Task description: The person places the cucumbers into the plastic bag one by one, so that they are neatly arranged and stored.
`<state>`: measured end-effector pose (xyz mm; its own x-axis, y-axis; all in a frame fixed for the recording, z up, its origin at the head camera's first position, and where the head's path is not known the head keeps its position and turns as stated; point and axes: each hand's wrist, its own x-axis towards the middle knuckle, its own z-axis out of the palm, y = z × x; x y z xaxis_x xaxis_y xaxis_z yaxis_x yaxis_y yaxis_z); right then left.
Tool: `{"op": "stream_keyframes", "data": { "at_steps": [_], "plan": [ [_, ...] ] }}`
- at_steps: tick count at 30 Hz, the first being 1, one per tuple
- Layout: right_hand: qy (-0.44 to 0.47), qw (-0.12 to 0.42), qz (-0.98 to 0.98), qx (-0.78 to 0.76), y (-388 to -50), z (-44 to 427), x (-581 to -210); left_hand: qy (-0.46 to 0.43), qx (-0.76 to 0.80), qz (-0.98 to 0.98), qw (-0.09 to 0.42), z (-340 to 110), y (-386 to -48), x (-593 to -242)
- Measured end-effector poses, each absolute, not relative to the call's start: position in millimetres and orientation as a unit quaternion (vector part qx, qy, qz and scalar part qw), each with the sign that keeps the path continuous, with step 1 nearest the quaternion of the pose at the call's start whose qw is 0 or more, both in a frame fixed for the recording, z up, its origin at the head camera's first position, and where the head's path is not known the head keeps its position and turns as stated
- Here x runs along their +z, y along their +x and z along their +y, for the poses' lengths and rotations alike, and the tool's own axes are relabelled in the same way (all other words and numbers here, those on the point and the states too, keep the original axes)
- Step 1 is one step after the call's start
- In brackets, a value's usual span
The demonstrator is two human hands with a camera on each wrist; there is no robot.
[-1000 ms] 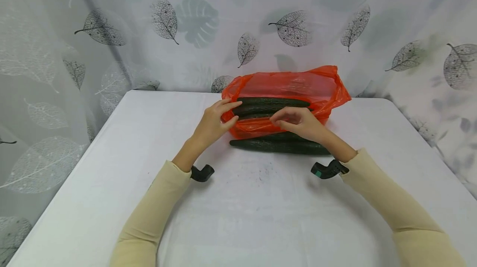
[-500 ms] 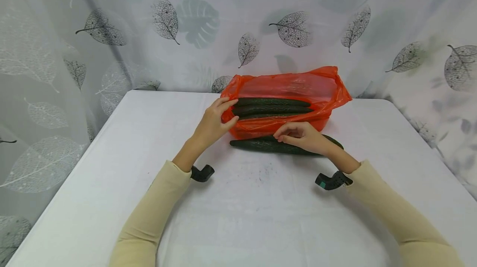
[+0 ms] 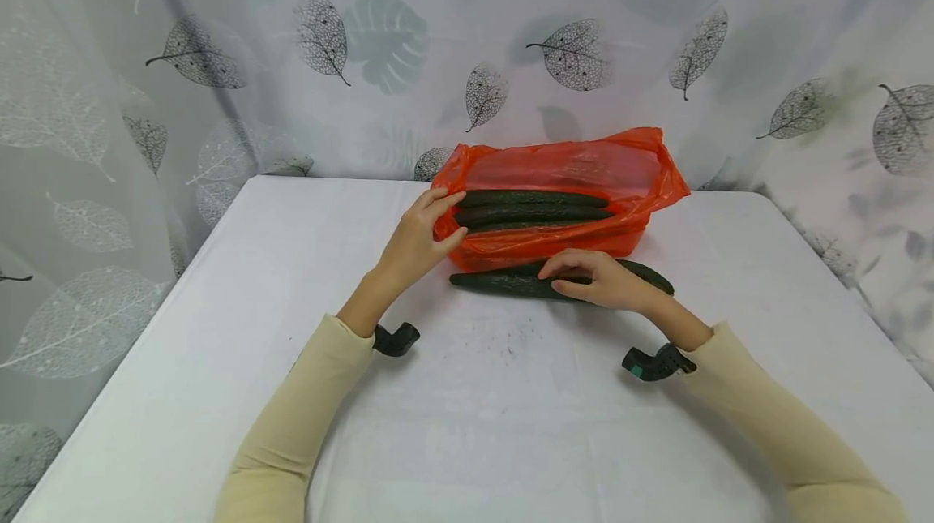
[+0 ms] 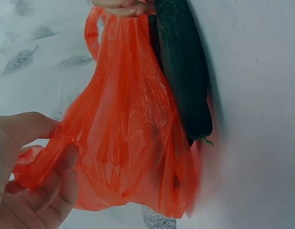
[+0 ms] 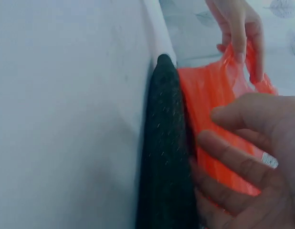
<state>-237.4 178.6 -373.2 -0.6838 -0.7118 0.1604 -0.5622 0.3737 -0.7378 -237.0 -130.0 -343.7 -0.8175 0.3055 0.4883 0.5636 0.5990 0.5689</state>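
Note:
My left hand (image 3: 419,243) pinches the left edge of a thin red plastic bag (image 3: 562,247) between thumb and fingers, as the left wrist view shows. Inside the bag's mouth lie several long, dark green cucumbers (image 3: 533,213), side by side. In front of the bag a cucumber (image 5: 164,143) lies on the table, with another close behind it, mostly hidden. Over these two hangs my right hand (image 3: 601,280), its fingers loosely bent and thumb apart. Its fingertips come close to the front cucumbers; whether they touch cannot be told.
A white cloth covers the table (image 3: 496,426). Behind it hangs a leaf-patterned curtain (image 3: 409,126), close to the back of the bag. Dark wrist-worn cameras, one by the left wrist (image 3: 396,340) and one by the right wrist (image 3: 657,362), stick out above the table.
My right hand has drawn back from the bag's front edge, toward me and slightly right, to above the front cucumbers. The left hand stays at the bag's left edge.

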Motion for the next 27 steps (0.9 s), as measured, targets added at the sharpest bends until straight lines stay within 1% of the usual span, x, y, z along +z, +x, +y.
{"op": "stream_keyframes", "data": {
  "at_steps": [6, 11, 19, 27],
  "plan": [
    [-0.401, 0.082, 0.851, -0.328, -230, 172, -373, -0.248, -0.373, -0.877, 0.176, -131, -236, -342],
    [-0.388, 0.078, 0.858, -0.327, -228, 170, -376, -0.248, -0.370, -0.878, 0.174, -131, -237, -342],
    [-0.393, 0.054, 0.869, -0.296, -228, 164, -381, -0.251, -0.366, -0.878, 0.178, -131, -237, -342],
    [-0.393, 0.077, 0.875, -0.272, -225, 171, -384, -0.251, -0.363, -0.879, 0.180, -132, -236, -342]
  ]
}}
